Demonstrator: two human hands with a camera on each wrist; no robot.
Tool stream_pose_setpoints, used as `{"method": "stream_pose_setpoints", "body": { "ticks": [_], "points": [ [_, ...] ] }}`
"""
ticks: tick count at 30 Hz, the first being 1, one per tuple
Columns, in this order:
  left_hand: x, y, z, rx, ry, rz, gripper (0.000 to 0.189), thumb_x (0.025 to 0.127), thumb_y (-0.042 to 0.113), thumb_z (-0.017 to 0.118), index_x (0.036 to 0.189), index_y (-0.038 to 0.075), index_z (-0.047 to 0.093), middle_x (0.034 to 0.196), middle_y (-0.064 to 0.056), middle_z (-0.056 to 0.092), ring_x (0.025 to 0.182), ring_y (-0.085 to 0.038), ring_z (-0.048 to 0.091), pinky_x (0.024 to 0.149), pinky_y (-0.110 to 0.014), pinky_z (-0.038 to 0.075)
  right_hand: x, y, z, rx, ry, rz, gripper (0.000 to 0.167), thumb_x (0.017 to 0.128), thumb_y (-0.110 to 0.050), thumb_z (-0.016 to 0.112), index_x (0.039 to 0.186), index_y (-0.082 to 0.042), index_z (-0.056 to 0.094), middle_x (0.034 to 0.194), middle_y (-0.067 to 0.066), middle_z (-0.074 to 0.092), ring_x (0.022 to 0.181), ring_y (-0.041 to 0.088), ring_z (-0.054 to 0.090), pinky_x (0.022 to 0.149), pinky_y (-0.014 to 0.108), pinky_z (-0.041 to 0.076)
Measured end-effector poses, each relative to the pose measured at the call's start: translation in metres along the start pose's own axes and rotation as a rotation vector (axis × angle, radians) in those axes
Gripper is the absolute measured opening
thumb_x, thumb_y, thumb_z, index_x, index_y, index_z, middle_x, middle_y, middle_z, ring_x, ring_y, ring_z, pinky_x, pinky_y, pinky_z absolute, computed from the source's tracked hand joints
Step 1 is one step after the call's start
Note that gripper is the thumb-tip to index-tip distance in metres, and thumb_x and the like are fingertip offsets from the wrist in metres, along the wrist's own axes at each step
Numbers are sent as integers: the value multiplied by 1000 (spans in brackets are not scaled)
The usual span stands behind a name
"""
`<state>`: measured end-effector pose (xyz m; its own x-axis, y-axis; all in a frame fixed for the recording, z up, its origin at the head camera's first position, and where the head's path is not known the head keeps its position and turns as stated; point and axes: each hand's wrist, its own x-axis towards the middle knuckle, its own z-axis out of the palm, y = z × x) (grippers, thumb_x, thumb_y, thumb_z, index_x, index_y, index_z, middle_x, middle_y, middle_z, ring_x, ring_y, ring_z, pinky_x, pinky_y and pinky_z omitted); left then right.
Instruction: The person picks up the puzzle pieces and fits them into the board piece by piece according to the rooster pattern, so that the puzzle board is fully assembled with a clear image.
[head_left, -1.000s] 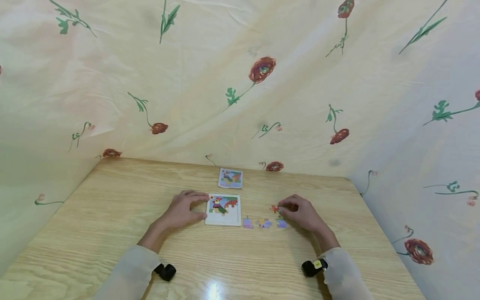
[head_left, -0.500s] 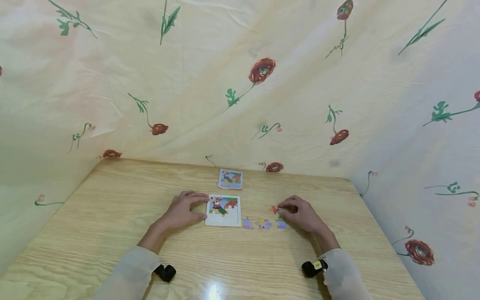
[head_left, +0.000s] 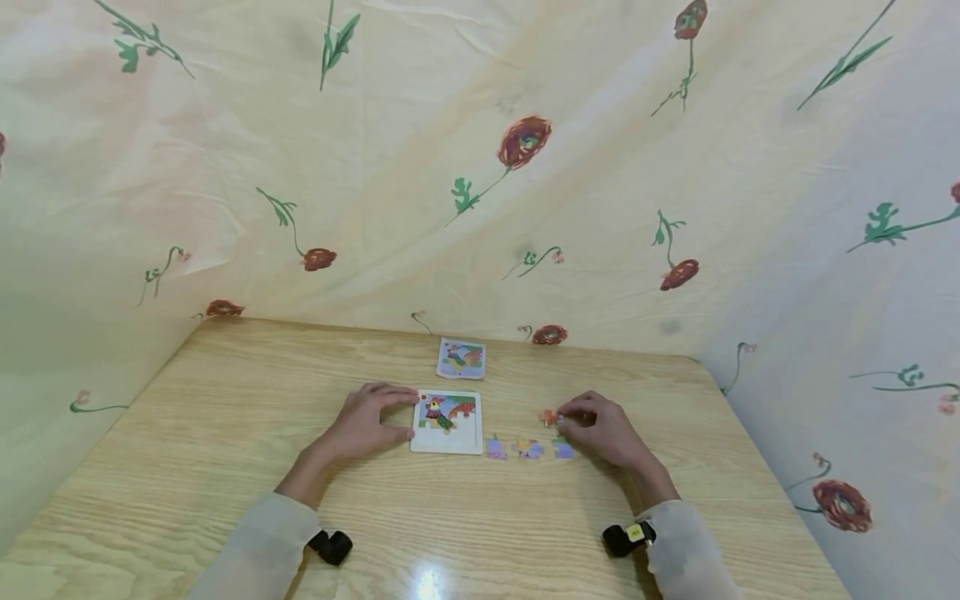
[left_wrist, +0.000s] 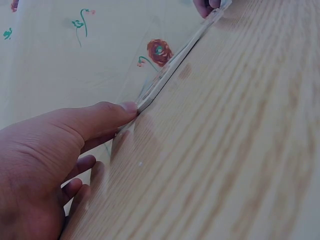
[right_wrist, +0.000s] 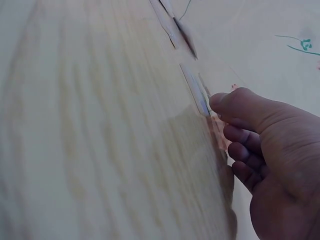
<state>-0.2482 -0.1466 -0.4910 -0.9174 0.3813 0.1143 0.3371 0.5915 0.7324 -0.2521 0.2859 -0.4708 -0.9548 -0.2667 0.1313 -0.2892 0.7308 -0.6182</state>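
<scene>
A white puzzle tray (head_left: 459, 436) with a partly filled rooster picture lies on the table. My left hand (head_left: 369, 423) rests at its left side, thumb and fingertips touching the edge. In the left wrist view the thumb (left_wrist: 107, 117) meets the tray's corner (left_wrist: 145, 104). To the right, my right hand (head_left: 600, 427) pinches a small orange-red puzzle piece (head_left: 548, 418) between thumb and fingers, just above the table. Below it lie loose puzzle pieces: a lilac one (head_left: 496, 449), a yellow and lilac one (head_left: 528, 449) and a lilac-green one (head_left: 562, 450).
A reference card (head_left: 461, 358) with the same rooster picture lies behind the tray. The wooden table (head_left: 450, 525) ends at the back against a flower-patterned cloth (head_left: 420, 167), which also hangs at both sides.
The orange-red puzzle piece turns slightly in my right fingers. My left hand and the tray stay where they were.
</scene>
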Motion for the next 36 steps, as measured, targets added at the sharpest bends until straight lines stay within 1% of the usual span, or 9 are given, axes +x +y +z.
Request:
{"method": "stream_pose_setpoints", "body": {
  "ticks": [4, 11, 20, 26, 29, 33, 36],
  "points": [
    [0, -1, 0, 6, 3, 7, 52, 90, 36, 79, 140, 26, 66, 151, 3, 58, 148, -34, 38, 116, -68, 22, 2, -2, 0, -2, 6, 2, 19, 93, -23, 79, 111, -18, 79, 108, 2, 68, 92, 16, 58, 77, 25, 50],
    [1, 0, 0, 11, 4, 12, 52, 90, 36, 80, 140, 26, 66, 151, 3, 58, 148, -34, 38, 116, -68, 23, 6, -10, 2, 8, 15, -13, 21, 92, -25, 80, 112, -18, 78, 108, 1, 68, 97, 17, 62, 81, 28, 53],
    [0, 1, 0, 2, -1, -8, 52, 90, 34, 80, 140, 27, 66, 152, 4, 57, 150, -35, 36, 118, -68, 20, 14, -27, 8, 11, 24, -59, 20, 91, -18, 80, 111, -14, 79, 109, 4, 70, 100, 21, 64, 85, 34, 55],
    [0, 0, 0, 7, 2, -5, 52, 90, 35, 79, 140, 27, 66, 152, 4, 57, 149, -34, 37, 118, -68, 21, 20, -39, 13, 25, 12, -62, 20, 91, -18, 79, 111, -15, 79, 111, 4, 69, 105, 24, 64, 86, 36, 55],
    [0, 0, 0, 7, 2, 0, 52, 90, 36, 79, 140, 26, 66, 152, 4, 57, 149, -34, 37, 117, -68, 21, 23, -46, 16, 58, -3, -61, 20, 91, -20, 80, 111, -17, 79, 112, 3, 68, 108, 25, 65, 89, 39, 56],
    [-1, 1, 0, 7, 3, 6, 53, 90, 36, 79, 140, 26, 66, 152, 4, 57, 149, -35, 37, 117, -69, 21, 26, -54, 23, 96, -21, -94, 20, 91, -19, 80, 111, -16, 79, 113, 4, 68, 109, 26, 65, 91, 44, 57],
    [-1, 1, -1, 6, 3, 6, 53, 90, 36, 79, 140, 26, 66, 152, 3, 57, 149, -35, 37, 117, -69, 21, 28, -59, 29, 104, -37, -126, 21, 91, -19, 80, 111, -15, 79, 112, 5, 68, 109, 27, 66, 92, 47, 57]
  ]
}}
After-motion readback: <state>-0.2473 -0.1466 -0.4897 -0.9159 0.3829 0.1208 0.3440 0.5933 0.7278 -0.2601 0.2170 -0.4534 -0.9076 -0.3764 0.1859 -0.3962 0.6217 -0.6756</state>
